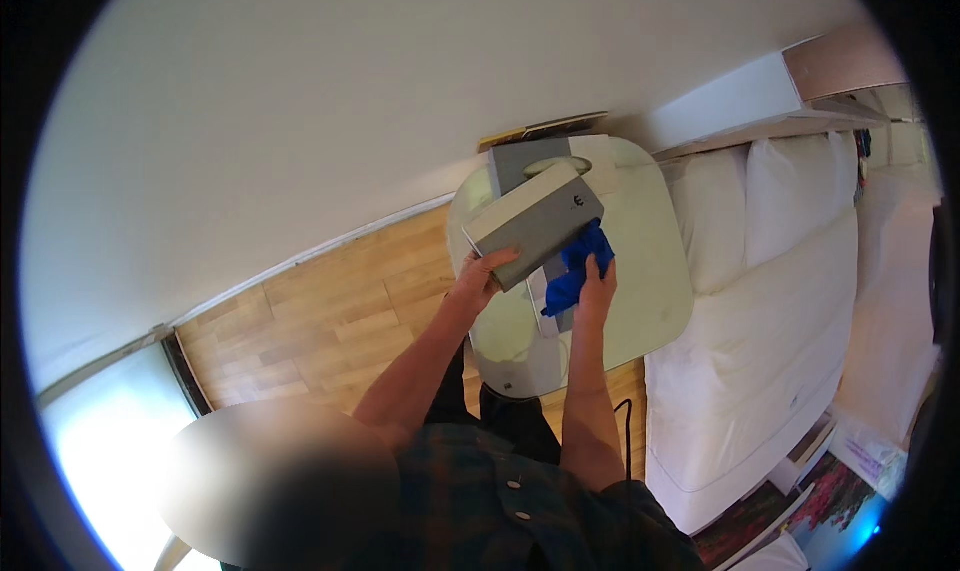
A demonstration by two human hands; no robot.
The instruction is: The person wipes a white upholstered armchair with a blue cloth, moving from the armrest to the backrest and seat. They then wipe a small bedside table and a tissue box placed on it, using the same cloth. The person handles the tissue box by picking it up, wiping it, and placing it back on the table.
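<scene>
A grey and cream box-shaped thing [534, 224] is tilted above the table, a small black mark near its far right end. My left hand [480, 274] grips its near left corner, with the thumb on the grey face. In my right hand [598, 289] is a crumpled blue cloth [576, 271], pinched between thumb and fingers; its upper end meets the box's right edge. Underneath both hands stands a glass-topped table [645, 271] with rounded corners. Flat grey and white pieces [529, 158] lie on it, partly covered by the box, and an oval greenish thing [589, 164] shows behind the box.
A thin framed panel [544, 129] leans on the wall beyond the table. To the right is a bed or mattress [750, 376] under whitish covering. Wooden flooring [322, 323] extends left, towards a bright window or glass door [120, 451]. A black cable [628, 421] hangs by my right arm.
</scene>
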